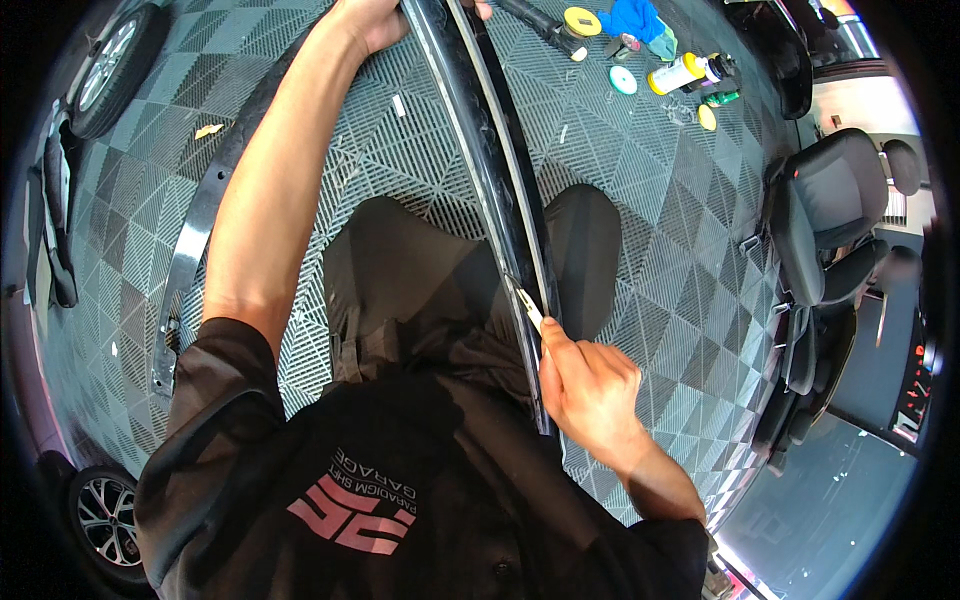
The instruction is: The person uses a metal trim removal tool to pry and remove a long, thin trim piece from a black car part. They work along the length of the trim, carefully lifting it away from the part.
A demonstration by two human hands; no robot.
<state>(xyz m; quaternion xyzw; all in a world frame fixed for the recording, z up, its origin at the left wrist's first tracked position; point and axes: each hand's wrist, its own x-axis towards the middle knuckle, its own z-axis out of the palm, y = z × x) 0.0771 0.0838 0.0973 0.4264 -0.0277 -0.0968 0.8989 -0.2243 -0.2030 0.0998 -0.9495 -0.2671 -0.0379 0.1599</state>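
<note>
A long, glossy black trim strip (458, 120) with pale lines along it runs from the top edge down between my knees to my torso. My left hand (375, 22) grips it at the top of the view; the palm is on its left side and a fingertip shows on its right. Lower down, my right hand (592, 388) pinches a slim, pale-handled cutter knife (529, 308). The knife's thin dark tip points up and away from me, at the strip's surface. Whether the tip touches the strip I cannot tell.
Grey patterned tiles (680, 240) cover the floor. A curved black bar (195, 235) lies left of my arm. At the far right are a yellow-labelled bottle (677, 74), blue cloth (635, 20), round pads (623, 80) and a polisher-like tool (540, 25). Seats (835, 200) stand right, wheels (110, 65) left.
</note>
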